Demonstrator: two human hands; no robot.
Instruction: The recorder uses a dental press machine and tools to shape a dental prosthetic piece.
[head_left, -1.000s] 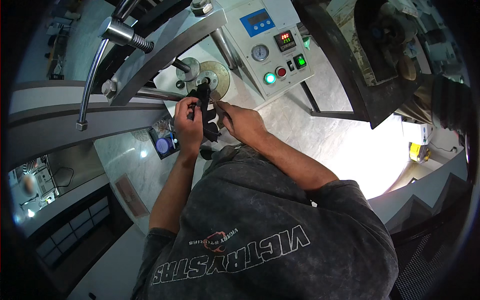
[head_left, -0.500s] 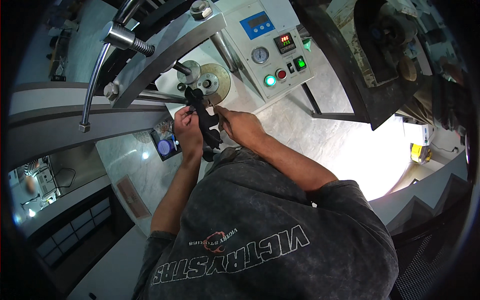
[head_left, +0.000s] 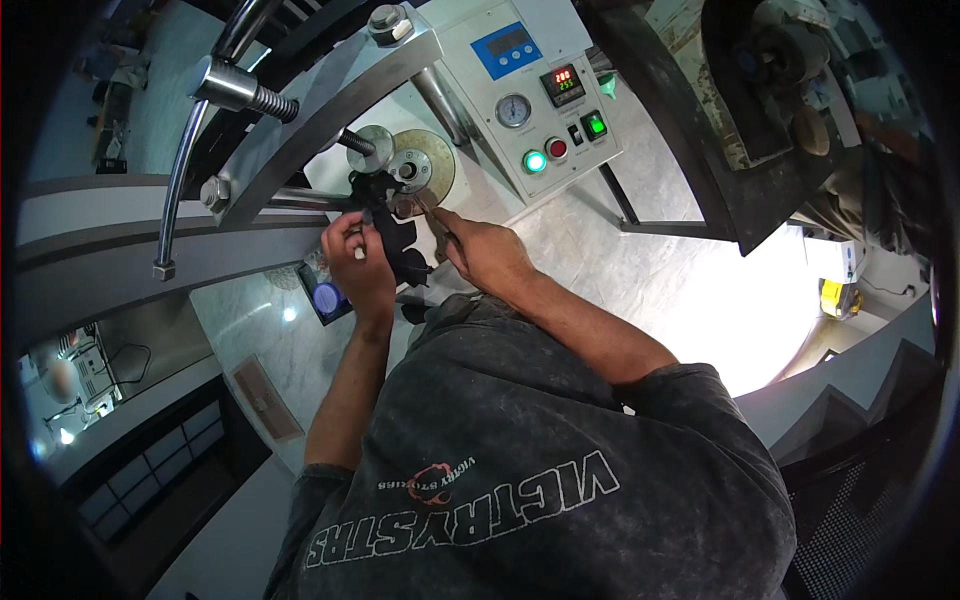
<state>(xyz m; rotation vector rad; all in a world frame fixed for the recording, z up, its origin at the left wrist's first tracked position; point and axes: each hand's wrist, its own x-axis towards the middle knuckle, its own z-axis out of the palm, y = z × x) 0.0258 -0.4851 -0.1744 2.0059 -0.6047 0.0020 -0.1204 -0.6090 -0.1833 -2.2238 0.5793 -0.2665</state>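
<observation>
My left hand (head_left: pixel 362 262) is closed on a limp piece of black cloth (head_left: pixel 395 237), which hangs down on its right side. The cloth's top end reaches the press's round metal disc (head_left: pixel 428 168), which has a bolted hub in its middle. My right hand (head_left: pixel 488 255) is closed round a thin, stick-like tool (head_left: pixel 428 210), its tip pointing up toward a small brownish round piece (head_left: pixel 404 208) beside the cloth. What that piece is I cannot make out. The disc lies under a threaded screw (head_left: pixel 358 142) of the press.
A thick metal press frame (head_left: pixel 320 110) with a long bar handle (head_left: pixel 180 180) stands at upper left. The control panel (head_left: pixel 545 110) with lit buttons and a gauge is beyond my right hand. A dark metal stand (head_left: pixel 690 170) is farther right; a purple-lidded tub (head_left: pixel 327 297) sits lower left.
My left hand has shifted left, taking the black cloth with it. More of the disc's hub and the small round piece now show. My right hand has barely moved.
</observation>
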